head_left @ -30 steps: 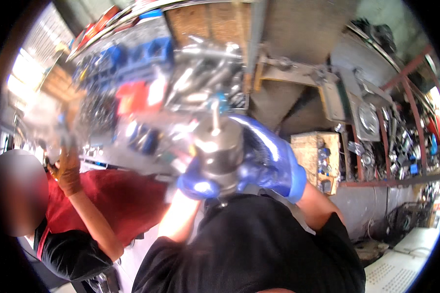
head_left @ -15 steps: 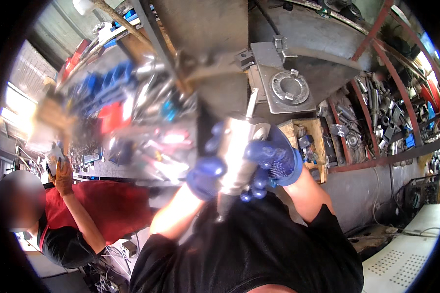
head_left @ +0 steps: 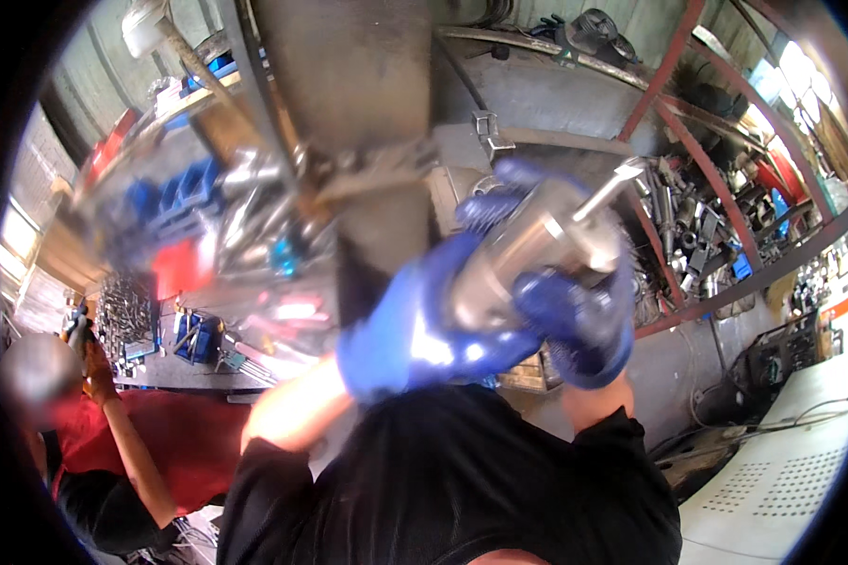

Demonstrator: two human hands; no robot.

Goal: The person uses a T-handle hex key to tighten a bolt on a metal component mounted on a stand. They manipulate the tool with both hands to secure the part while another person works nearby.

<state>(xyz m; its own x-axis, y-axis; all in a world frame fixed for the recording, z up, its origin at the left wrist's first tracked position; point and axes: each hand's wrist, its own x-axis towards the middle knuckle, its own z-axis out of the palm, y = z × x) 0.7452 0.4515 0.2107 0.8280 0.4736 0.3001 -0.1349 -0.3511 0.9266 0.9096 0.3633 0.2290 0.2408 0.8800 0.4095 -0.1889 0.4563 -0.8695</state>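
The metal cylinder, its long axis and rod pointing to two o'clock, is clamped by fingers of the left hand, while the right hand, touching at four o'clock, has its grip too blurred to tell.

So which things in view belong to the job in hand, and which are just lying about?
In hand:
metal cylinder, with its protruding rod
left hand and right hand, both gloved, gripping it

Apparently just lying about:
blue bins
red item, blurred
turquoise item
jumbled metal parts at right
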